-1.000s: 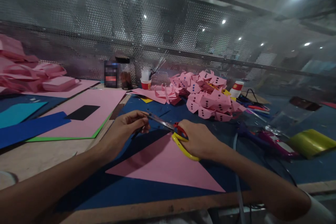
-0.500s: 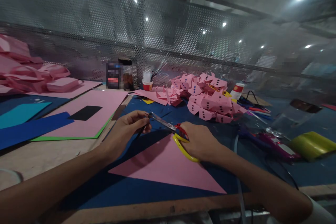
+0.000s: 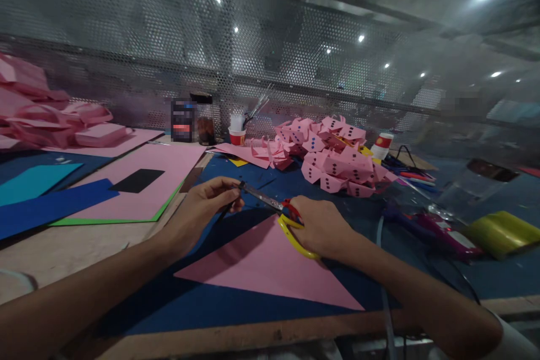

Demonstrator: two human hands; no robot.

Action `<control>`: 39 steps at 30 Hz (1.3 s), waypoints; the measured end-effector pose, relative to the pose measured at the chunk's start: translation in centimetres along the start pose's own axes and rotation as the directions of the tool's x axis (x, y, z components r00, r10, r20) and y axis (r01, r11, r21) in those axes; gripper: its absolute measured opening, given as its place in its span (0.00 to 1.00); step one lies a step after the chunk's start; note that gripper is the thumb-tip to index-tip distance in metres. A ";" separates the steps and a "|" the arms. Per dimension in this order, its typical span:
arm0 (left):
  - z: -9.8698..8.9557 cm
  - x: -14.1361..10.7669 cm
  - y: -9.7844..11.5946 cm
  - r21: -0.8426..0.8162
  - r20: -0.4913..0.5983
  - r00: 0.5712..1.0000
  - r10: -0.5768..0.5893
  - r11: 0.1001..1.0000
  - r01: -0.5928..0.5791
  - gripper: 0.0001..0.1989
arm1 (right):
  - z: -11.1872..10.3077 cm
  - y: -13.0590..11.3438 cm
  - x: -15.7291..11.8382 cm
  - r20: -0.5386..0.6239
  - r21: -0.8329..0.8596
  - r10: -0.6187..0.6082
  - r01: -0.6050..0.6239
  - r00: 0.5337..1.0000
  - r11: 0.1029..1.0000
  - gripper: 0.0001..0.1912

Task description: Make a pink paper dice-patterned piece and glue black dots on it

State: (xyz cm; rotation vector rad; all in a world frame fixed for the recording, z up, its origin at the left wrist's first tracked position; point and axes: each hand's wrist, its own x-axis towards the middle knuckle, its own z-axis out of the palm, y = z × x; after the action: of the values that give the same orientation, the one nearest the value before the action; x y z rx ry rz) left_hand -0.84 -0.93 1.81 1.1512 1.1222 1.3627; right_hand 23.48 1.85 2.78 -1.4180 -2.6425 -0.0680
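Note:
In my right hand (image 3: 318,225) is a pair of scissors (image 3: 295,234) with red and yellow handles, its blades pointing left. My left hand (image 3: 217,199) pinches a thin dark strip (image 3: 223,212), which hangs down from the fingers. The blade tips meet the strip's upper end at my left fingertips; whether they are closed on it I cannot tell. Beneath both hands a pink paper triangle (image 3: 261,267) lies flat on the blue work surface (image 3: 169,315).
Pink folded paper pieces with dark dots (image 3: 337,157) are heaped behind my hands. Pink sheets with a black rectangle (image 3: 139,180) lie left, beside a blue strip (image 3: 54,208). A purple glue gun (image 3: 451,233) and yellow tape roll (image 3: 504,234) sit right; a cable runs near my right forearm.
Both hands, the scissors and the pink triangle stay almost exactly where they were. The scissor blades look slightly darker, and the view has shifted only a little.

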 end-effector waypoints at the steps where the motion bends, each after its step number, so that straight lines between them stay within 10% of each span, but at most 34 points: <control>1: 0.0 0.0 0.0 0.003 0.003 1.000 0.000 1.000 0.000 0.10 | 0.0 -0.1 0.0 0.004 -0.006 -0.001 0.001 1.000 1.000 0.18; 39: 0.1 -0.2 0.0 0.070 0.016 1.000 0.001 0.998 -0.002 0.08 | 0.3 0.1 0.0 -0.022 -0.037 -0.046 0.045 0.999 0.998 0.16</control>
State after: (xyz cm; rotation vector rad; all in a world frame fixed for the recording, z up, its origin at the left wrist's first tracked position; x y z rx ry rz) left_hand -0.75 -1.09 1.85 1.2115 1.1651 1.3222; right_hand 23.57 1.95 2.43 -1.3598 -2.6686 -0.1375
